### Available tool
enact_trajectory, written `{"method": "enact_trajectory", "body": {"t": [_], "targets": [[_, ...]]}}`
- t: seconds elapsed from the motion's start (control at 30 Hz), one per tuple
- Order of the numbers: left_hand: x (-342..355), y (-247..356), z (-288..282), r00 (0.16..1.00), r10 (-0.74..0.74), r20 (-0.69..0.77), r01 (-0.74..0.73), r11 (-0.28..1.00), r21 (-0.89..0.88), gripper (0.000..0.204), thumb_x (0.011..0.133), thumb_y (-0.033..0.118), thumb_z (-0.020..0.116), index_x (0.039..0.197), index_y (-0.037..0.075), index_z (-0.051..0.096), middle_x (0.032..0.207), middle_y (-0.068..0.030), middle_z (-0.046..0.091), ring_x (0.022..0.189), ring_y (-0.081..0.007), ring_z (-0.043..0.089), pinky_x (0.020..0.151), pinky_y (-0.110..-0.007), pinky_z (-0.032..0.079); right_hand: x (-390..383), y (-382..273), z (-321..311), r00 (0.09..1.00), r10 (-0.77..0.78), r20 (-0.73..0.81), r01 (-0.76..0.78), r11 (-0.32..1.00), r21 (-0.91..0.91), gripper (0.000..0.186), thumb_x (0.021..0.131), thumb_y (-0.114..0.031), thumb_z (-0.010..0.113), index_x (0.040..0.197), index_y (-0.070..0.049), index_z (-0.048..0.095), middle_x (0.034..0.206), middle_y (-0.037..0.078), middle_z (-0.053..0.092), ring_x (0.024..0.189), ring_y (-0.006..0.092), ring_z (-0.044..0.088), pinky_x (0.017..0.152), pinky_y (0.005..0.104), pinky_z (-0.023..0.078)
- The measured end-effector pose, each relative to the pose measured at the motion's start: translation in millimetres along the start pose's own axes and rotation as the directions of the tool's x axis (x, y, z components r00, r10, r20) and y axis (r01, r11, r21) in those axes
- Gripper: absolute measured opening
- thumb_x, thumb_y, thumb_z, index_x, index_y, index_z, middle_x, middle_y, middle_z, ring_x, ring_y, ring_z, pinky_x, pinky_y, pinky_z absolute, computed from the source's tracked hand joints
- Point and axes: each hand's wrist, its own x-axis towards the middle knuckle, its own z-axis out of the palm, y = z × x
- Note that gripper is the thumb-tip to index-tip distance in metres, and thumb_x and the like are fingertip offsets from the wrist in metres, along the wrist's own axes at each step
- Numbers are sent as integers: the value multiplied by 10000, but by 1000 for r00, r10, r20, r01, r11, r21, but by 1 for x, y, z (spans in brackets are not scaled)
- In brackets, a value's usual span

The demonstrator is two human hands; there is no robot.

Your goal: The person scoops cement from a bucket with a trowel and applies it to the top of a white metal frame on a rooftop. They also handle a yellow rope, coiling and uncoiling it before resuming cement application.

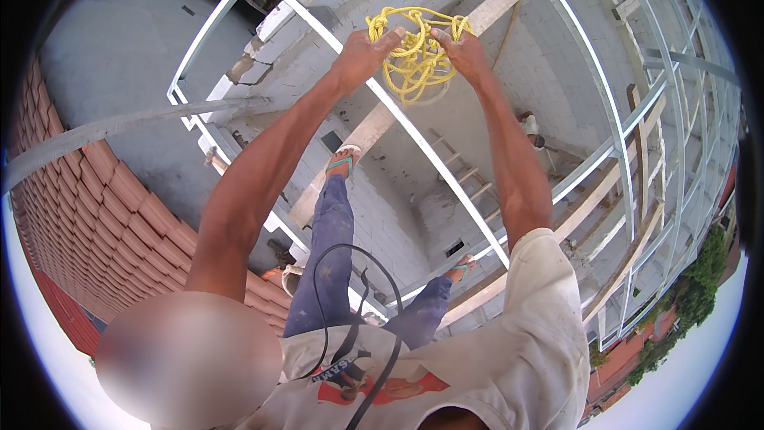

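My left hand (372, 56) and my right hand (461, 56) are raised at the upper middle, each closed on a knotted bundle of yellow rope (415, 72) that hangs in loops between them. A pale round thing shows behind the lower loops, too hidden to make out. A silver metal bar (430, 151) runs diagonally under my left forearm and the rope.
My sandalled feet stand on wooden planks (310, 203) above a deep block-walled space (414, 207) holding a ladder (461, 175). A person (532, 127) is below at right. Metal framing (621, 143) surrounds me. A tiled roof (111, 223) lies left; a long bar (79, 139) crosses there.
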Motion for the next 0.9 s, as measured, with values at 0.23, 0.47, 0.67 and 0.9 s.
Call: {"method": "enact_trajectory", "body": {"t": [0.23,0.47,0.67,0.9], "targets": [[-17,-14,24,982,-191,4,191,981,41,558,999,484,668,1169,-46,709,1057,-121,717,995,-170,621,928,-370,494,0,20,-8,997,-17,79,32,979,-199,671,922,-625,693,1071,30,670,941,195,700,852,305,670,745,458,514],[-47,-48,28,951,-307,50,311,937,-160,553,988,440,685,1167,-83,695,1081,-153,722,1065,-179,644,981,-364,499,-5,-5,-16,800,172,574,208,819,-535,733,841,-640,706,1131,32,743,1089,225,739,1059,358,704,899,469,552],[-58,-91,53,855,-517,32,507,824,-254,495,979,358,710,1222,-71,675,1196,-141,693,1096,-182,672,984,-311,543,-10,-8,17,736,228,637,390,626,-675,600,852,-568,723,1077,-13,761,1135,188,749,1092,347,701,904,461,565],[-63,-114,89,873,-487,-40,421,792,-442,434,995,381,695,1184,-6,737,1058,-94,702,974,-104,633,803,-241,514,-22,47,13,902,-349,255,432,726,-536,447,927,-460,730,977,-15,745,965,159,702,958,347,664,841,474,539]]}}
